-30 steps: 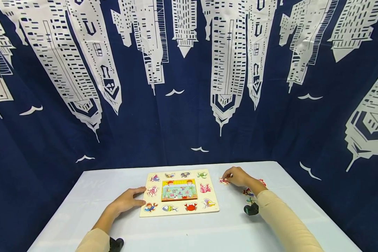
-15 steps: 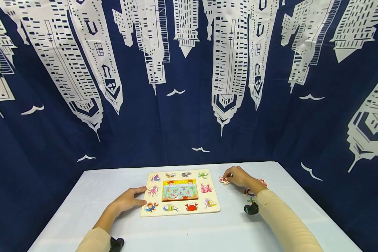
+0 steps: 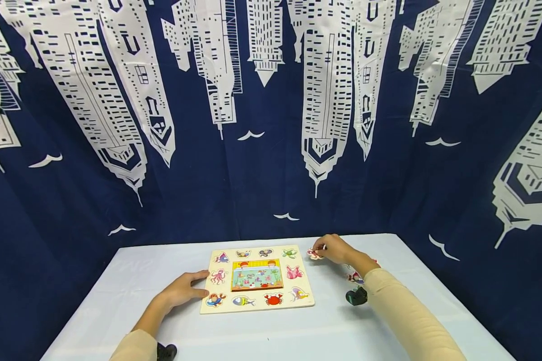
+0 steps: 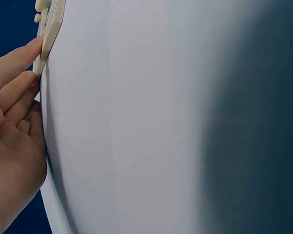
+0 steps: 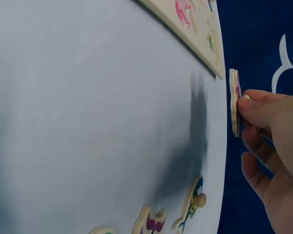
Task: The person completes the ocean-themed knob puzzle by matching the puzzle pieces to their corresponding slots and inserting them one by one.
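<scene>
A cream wooden puzzle board, printed with sea animals around a central fish-tank picture, lies flat on the table. At its left edge rests my left hand, thumb and fingers apart; the left wrist view shows fingertips against the board's side. My right hand pinches the small knob of a pink-red puzzle piece just beyond the board's upper right corner. In the right wrist view that piece is seen nearly edge-on, raised off the table, its printed face mostly hidden.
Several loose knobbed puzzle pieces lie to the right, partly hidden under my right forearm. In the right wrist view a piece with a wooden knob is near the bottom. A dark blue curtain surrounds the white table.
My right hand has lifted the pink-red piece and carried it slightly left and away from me, closer to the board's corner. My left hand stays on the board's edge.
</scene>
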Demonstrator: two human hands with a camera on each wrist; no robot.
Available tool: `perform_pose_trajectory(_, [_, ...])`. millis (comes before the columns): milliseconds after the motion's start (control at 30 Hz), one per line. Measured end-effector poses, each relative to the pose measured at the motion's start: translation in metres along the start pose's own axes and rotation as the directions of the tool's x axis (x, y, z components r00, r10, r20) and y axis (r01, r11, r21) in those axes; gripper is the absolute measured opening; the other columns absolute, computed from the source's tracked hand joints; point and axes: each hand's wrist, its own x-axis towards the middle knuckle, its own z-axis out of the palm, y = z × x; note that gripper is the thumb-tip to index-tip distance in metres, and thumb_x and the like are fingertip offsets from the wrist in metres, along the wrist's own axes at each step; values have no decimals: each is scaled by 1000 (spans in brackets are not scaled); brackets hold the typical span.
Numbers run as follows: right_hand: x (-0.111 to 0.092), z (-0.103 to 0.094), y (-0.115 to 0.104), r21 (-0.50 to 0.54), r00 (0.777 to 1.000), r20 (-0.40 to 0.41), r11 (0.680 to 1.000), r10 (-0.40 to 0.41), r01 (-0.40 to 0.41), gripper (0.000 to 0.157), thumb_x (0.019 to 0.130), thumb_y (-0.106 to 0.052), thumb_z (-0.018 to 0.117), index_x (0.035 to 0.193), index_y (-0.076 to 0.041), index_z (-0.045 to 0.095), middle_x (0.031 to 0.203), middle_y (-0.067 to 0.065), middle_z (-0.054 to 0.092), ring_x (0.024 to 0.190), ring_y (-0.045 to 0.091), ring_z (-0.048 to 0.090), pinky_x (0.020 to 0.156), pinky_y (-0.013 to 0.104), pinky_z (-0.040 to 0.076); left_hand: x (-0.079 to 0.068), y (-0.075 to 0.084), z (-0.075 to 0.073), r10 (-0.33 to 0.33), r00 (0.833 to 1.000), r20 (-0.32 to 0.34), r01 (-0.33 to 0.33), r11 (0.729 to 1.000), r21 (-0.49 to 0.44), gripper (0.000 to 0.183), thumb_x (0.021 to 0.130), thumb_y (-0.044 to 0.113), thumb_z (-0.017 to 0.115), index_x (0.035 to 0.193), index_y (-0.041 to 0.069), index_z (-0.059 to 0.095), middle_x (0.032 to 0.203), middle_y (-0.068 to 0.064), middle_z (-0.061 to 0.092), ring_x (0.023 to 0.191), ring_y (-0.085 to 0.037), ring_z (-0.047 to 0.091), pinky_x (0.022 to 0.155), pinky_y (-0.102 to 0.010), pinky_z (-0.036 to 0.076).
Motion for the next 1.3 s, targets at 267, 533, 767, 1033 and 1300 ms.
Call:
perform_pose_trajectory(267, [10, 4, -18, 0, 998, 5, 998, -65, 65, 10, 92, 1, 74, 95, -7, 78, 81, -7, 69, 74, 9, 57, 66, 26, 51, 1, -2, 2, 9, 1000, 7, -9, 1000, 5, 63, 84, 11, 84, 141, -2, 61, 153, -22, 49, 146, -49, 32, 118, -66, 21])
perform_pose_trajectory(533, [19, 5, -36, -21, 996, 20, 996, -89, 90, 8, 94, -2, 74, 98, -8, 78, 86, -8, 70, 75, 9, 56, 68, 26, 52, 3, 1, 1, 12, 1000, 5, -12, 1000, 28, 65, 84, 13, 84, 142, -2, 60, 152, -23, 49, 145, -50, 32, 117, -68, 21])
perform_pose_trajectory(767, [28, 12, -53, -30, 992, 42, 992, -120, 121, 7, 96, -4, 73, 100, -7, 78, 89, -7, 71, 77, 10, 57, 71, 27, 53, 4, 1, 0, 14, 1000, 3, -14, 1000, 25, 64, 85, 11, 84, 142, -2, 60, 152, -23, 50, 146, -49, 33, 117, -67, 22])
perform_pose_trajectory(1033, [36, 17, -76, -24, 990, 60, 991, -128, 130, 7, 97, -6, 72, 100, -7, 78, 88, -7, 70, 77, 12, 57, 69, 27, 53, 3, -2, -1, 16, 1000, 8, -16, 1000, 24, 64, 84, 13, 85, 142, -1, 60, 152, -22, 50, 146, -50, 32, 117, -67, 21])
perform_pose_trajectory(1300, [43, 21, -90, -26, 988, 72, 990, -140, 142, 5, 98, -11, 73, 99, -11, 78, 87, -9, 69, 76, 10, 58, 67, 25, 52, 0, 2, -1, 16, 1000, 8, -17, 1000, 19, 65, 84, 13, 85, 142, -2, 60, 153, -23, 49, 146, -51, 31, 117, -68, 20])
